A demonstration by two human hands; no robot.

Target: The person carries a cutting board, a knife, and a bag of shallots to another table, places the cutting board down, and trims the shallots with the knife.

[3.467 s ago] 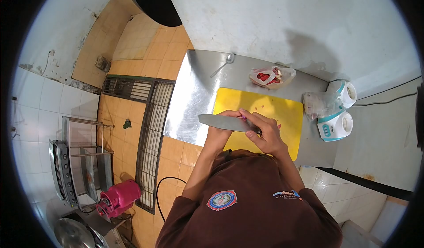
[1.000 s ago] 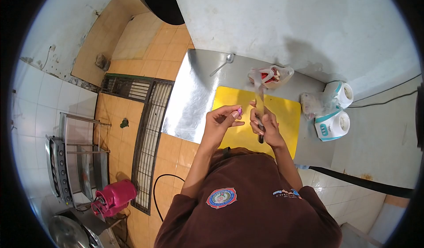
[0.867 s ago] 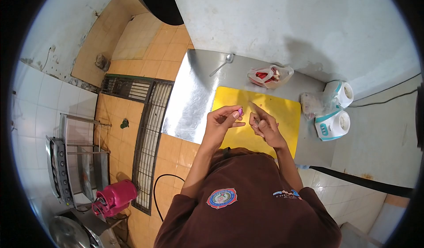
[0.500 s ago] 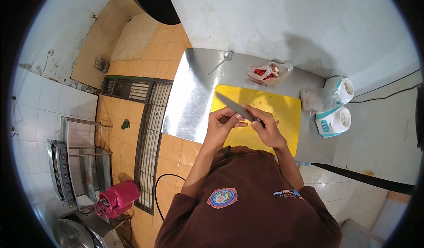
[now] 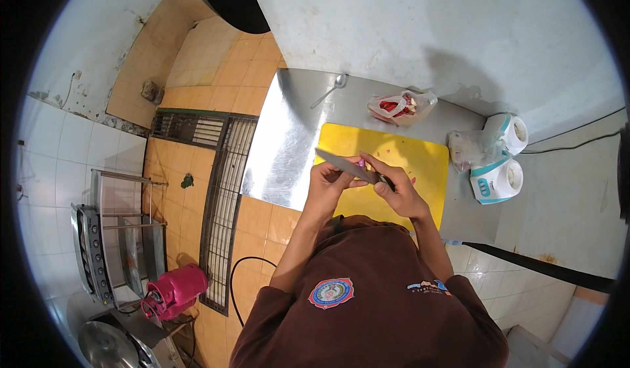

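My right hand (image 5: 399,191) is closed around the dark handle of a knife (image 5: 338,162), whose grey blade points up and to the left. Against the blade, between the fingertips of both hands, shows a small purple shallot (image 5: 361,163), mostly hidden. My left hand (image 5: 326,183) has its fingers curled around it, behind the blade. Both hands are above the near left part of a yellow cutting board (image 5: 420,155), where a few small pinkish scraps lie.
Behind the board, a plastic bag (image 5: 401,108) holds red chillies. A spoon (image 5: 329,91) lies on the metal table (image 5: 279,151). At the right stand two white-and-teal appliance bases (image 5: 497,180) beside a clear plastic bag (image 5: 466,149). A pink gas cylinder (image 5: 176,290) stands at lower left.
The knife blade has tipped lower and flatter across my left fingers. The purple shallot now shows between my fingertips. My right hand has shifted slightly to the right and down.
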